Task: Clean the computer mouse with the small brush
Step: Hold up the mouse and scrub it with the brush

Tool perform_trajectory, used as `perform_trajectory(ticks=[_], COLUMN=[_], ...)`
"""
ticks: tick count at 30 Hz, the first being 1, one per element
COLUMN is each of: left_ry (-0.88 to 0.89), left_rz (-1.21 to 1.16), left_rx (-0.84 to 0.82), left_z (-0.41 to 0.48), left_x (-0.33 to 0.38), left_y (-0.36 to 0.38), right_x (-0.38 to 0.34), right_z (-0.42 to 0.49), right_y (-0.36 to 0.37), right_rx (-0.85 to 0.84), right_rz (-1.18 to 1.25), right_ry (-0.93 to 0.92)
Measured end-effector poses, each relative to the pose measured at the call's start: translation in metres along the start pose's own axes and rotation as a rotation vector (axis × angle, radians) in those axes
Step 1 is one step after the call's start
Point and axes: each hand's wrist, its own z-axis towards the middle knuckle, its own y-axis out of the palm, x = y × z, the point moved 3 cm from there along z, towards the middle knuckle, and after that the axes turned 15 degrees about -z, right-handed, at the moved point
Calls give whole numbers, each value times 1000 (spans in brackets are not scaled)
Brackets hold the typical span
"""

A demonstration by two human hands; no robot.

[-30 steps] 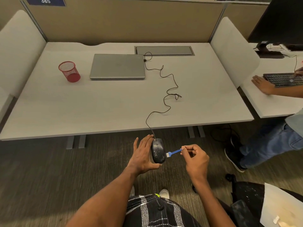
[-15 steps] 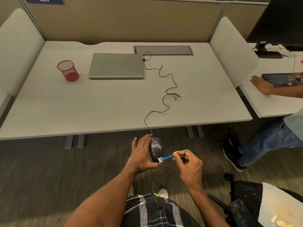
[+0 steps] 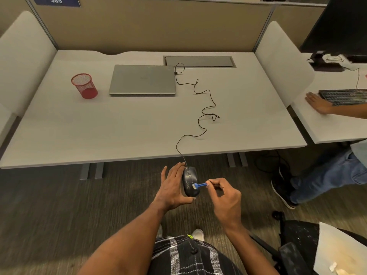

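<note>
Nothing on the desk point(image 3: 139, 126) moved; left hand point(image 3: 172, 185) still cradles the mouse point(image 3: 188, 178) in the air just off its front edge, thumb hooked under; right hand point(image 3: 224, 195) pinches the small brush point(image 3: 199, 185), bristles now shifted up onto the mouse's back; cleaning's mid-swing, I reckon.

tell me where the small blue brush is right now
In the head view the small blue plastic brush sits low and centre, pinched by the right hand, its bristles on the black corded computer mouse held by the left hand.
</note>
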Motion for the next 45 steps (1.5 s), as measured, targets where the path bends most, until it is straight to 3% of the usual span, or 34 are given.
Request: perform_trajectory(ticks=[3, 8, 10, 13, 18, 22, 27, 31, 34, 37, 42, 45], left_ry=[-1, -9, -13, -7, 15, 5, -1, -3, -6, 1, 1, 3], left_rz=[9, -5, -1, 15, 13, 7, 5, 31, 11, -10, 19, -8], left_rx=[-4, -1, -3, -13, -13, -15, -10, -32, -24, -9, -20, -5], left_z=[-1, 0, 1, 1, 5, 5, 4, 1, 1, 1, 1, 1], left_x=[-2, 1, 1, 1, 7, 7, 5, 1, 0, 2, 1, 2], left_y=[1, 0, 0, 2, 3, 4, 3, 4, 2, 0, 2, 1], right_x=[-10, -13, -16, -18, -17, -18, -16, -17, -13, -13, -20, -16], right_z=[-1, 3, 3, 3, 13, 16, 22, 22, 23, 22, 12, 13], right_y=[8, 6, 8, 15, 5, 11, 4, 11, 6, -3, 6, 1], right_rx=[-105, 32, -5, -111, 63, -80, 42, -103, -23, 88, -69, 30], right_rz=[-16, -97, -101, -64, 6, -36, 4, -32, -33, -149, -93, -120], right_ry=[-75, -98, -132, -103, 17, 12, 39, -28, 16, -71, -130, -101])
